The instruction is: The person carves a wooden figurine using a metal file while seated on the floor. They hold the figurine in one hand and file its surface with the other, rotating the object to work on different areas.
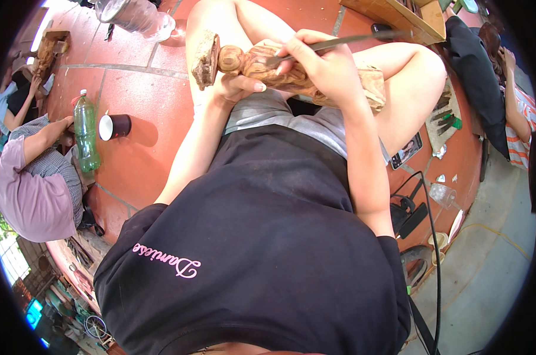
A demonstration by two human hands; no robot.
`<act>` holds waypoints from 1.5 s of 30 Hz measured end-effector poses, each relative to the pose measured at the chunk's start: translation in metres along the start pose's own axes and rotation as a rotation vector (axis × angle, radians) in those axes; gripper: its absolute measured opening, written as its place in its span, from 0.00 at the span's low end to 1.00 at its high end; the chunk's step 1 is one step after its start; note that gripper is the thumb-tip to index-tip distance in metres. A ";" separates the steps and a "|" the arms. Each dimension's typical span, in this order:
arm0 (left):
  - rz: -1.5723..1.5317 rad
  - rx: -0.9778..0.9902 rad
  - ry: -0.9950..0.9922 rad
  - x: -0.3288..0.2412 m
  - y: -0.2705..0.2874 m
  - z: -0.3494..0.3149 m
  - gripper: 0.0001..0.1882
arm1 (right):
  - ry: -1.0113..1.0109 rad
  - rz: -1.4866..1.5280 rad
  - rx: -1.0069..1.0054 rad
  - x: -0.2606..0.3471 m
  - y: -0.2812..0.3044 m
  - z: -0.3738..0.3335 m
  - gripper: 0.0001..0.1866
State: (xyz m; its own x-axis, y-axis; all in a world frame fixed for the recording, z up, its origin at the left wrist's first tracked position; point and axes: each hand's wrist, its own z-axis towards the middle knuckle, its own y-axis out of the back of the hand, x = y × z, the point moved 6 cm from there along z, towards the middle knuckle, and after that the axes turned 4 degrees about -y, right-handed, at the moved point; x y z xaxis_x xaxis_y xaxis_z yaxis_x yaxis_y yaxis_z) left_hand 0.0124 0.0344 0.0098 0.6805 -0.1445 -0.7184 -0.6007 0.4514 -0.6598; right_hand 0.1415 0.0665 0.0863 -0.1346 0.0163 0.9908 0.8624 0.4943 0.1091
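A carved wooden figure lies across my lap, its rounded head and rough, uncut block end to the left. My left hand is closed around it from below, near the head, with the thumb along the near side. In my right hand is a slim dark metal tool, like a file, gripped between thumb and fingers. Its tip meets the carved body of the figure, while its far end points right and looks blurred. The right hand's lower fingers are partly hidden from view.
On the red tiled floor at left stand a green plastic bottle and a dark cup. A clear jug lies beyond. Right of me are a phone, a cloth with tools and a black cable. People sit on both sides.
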 end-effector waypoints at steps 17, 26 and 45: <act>-0.027 -0.024 -0.027 0.002 0.002 -0.002 0.38 | 0.063 0.019 -0.018 0.008 -0.003 -0.002 0.14; -0.022 -0.014 -0.018 -0.002 -0.002 0.001 0.38 | 0.086 0.045 -0.018 0.003 -0.003 0.000 0.15; 0.009 0.018 -0.030 0.000 0.001 0.000 0.37 | 0.110 0.076 -0.017 0.008 -0.003 -0.002 0.19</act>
State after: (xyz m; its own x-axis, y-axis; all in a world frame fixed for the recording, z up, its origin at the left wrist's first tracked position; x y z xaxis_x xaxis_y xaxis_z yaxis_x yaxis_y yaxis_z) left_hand 0.0112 0.0347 0.0091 0.6877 -0.1138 -0.7170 -0.5994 0.4683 -0.6492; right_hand 0.1392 0.0635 0.0941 -0.0149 -0.0428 0.9990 0.8762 0.4808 0.0337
